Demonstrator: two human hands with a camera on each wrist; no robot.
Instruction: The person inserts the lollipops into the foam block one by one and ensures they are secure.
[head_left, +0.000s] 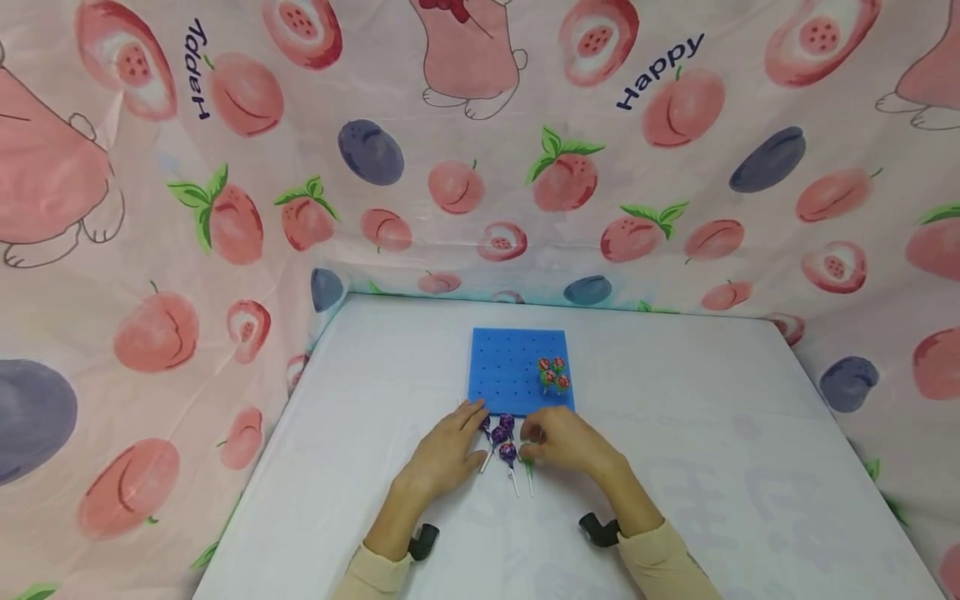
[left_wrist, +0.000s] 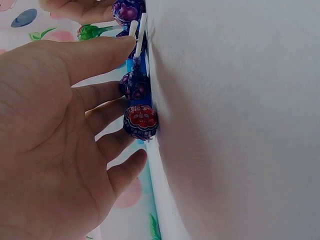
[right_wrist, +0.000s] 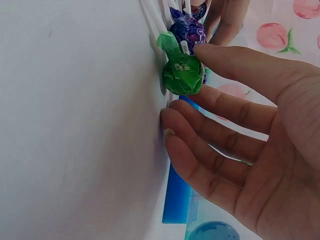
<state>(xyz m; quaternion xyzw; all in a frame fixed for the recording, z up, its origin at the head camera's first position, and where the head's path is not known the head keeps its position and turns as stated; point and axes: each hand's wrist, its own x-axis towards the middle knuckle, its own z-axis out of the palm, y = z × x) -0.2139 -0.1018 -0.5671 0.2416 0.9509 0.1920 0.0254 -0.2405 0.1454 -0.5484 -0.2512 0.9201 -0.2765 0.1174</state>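
Several purple-wrapped lollipops (head_left: 507, 452) lie on the white table between my two hands, white sticks pointing mostly toward me. My left hand (head_left: 444, 450) rests beside them, fingers extended behind a purple-and-red lollipop (left_wrist: 140, 122) and thumb tip at the white sticks (left_wrist: 141, 35). On the other side, my right hand (head_left: 566, 439) has its thumb and index finger on either side of a green-wrapped lollipop (right_wrist: 183, 75). Its remaining fingers (right_wrist: 182, 155) are bent near the tabletop.
Just beyond the hands lies a blue board (head_left: 502, 358) with rows of small holes. Several red-and-green lollipops (head_left: 553, 375) stand upright at its right side. Fruit-printed cloth (head_left: 457, 187) encloses the white table (head_left: 675, 400) at the back and sides.
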